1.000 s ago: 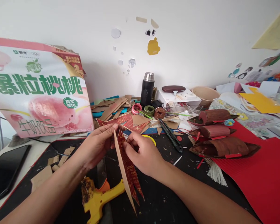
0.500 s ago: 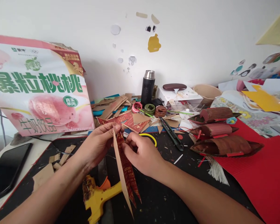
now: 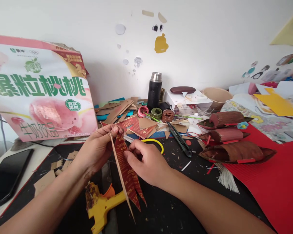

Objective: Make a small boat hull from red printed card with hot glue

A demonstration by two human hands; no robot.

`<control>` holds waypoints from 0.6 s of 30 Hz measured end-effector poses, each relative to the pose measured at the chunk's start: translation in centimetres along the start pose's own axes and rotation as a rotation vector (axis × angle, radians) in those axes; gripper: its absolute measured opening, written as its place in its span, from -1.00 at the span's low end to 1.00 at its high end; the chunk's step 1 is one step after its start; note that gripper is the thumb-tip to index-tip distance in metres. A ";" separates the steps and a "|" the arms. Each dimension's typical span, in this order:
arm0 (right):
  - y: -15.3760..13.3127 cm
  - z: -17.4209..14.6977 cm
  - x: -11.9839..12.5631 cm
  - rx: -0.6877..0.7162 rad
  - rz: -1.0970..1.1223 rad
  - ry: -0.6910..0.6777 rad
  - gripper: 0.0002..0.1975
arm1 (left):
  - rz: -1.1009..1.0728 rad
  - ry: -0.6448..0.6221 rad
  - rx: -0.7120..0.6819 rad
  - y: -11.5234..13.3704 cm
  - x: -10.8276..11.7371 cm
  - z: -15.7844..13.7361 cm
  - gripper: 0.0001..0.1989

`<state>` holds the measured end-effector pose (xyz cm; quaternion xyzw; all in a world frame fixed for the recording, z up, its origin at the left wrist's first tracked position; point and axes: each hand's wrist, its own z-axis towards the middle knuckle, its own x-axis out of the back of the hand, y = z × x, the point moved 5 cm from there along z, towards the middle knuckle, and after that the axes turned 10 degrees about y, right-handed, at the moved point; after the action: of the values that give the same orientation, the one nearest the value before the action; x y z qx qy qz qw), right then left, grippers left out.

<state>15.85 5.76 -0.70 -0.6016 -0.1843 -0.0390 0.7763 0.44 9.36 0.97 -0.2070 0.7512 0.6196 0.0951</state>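
Note:
Pointed pieces of red printed cardboard [image 3: 125, 165], with a plain tan reverse, hang tilted between my hands, their tips spread apart at the bottom. My left hand [image 3: 102, 141] is closed, pinching the upper ends together between thumb and fingers. On the right edge, a little lower, my right hand [image 3: 148, 159] is closed with its thumb and curled fingers; its fingertips are partly hidden behind the cardboard. Just below my left hand lies a yellow glue gun [image 3: 102, 208] with an orange trigger. A yellow loop handle [image 3: 158, 143] shows behind my right hand.
A black utility knife [image 3: 179, 141] and open paint jars [image 3: 168, 115] stand beyond my hands, near cardboard scraps [image 3: 119, 110] and a black flask [image 3: 154, 92]. Several brown model boats [image 3: 236, 152] sit at right by red sheet [image 3: 271, 182]. A pink carton [image 3: 44, 113] and phone [image 3: 9, 178] are left.
Both hands have shifted slightly left with the cardboard. The red pieces now stand wider apart from the tan-faced one, showing more printed surface.

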 end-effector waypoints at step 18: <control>0.1 -0.1 -1.7 -0.361 0.637 -0.330 -0.41 | -0.106 -0.133 0.079 -0.1 -1.1 -0.6 -0.60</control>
<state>14.35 5.39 -1.34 -0.7534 -0.1012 0.2690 0.5914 1.54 9.01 1.42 -0.2010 0.7551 0.5958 0.1856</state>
